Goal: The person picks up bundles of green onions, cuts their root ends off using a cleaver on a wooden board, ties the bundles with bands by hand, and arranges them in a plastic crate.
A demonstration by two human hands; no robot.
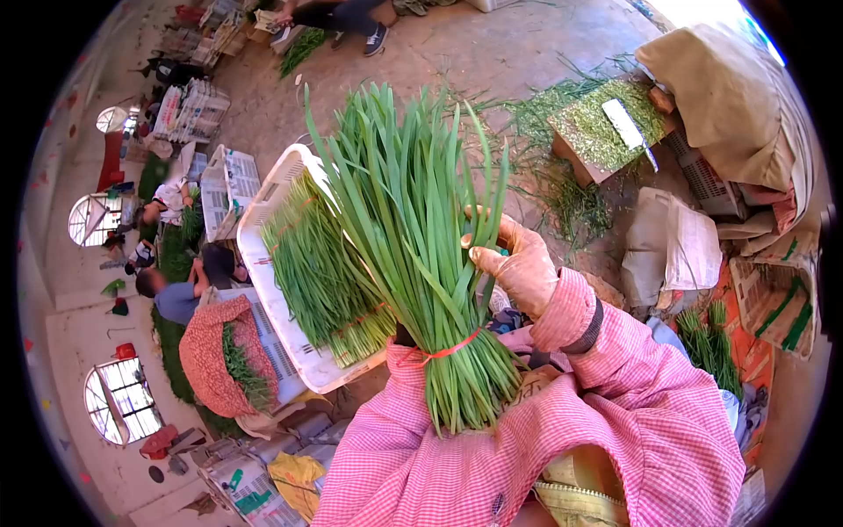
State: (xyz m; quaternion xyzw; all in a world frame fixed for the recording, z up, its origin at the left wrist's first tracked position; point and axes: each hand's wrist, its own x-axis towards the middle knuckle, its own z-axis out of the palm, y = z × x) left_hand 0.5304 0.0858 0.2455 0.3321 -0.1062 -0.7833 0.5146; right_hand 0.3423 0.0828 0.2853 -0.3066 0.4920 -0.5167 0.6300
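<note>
A thick bunch of garlic chives (413, 202) stands before me, leaf tips up and cut stems down, with a red tie (452, 344) round its lower part. My left sleeve (406, 373) reaches behind the bunch; the left hand itself is hidden there, and the bunch rests up against it. At the right side of the leaves, my right hand (518, 263) wears a thin, stained glove. Its thumb and forefinger are bent together on a leaf at the bunch's edge. Left of the bunch, a white plastic crate (255, 233) holds more tied chives (320, 263).
Chopped greens and a cleaver (625, 125) lie on a board (571, 132) at upper right. Scraps litter the floor (492, 53). Covered crates (672, 250) and another bunch (707, 342) are at right. Other people sit at left, including a person in blue (176, 299).
</note>
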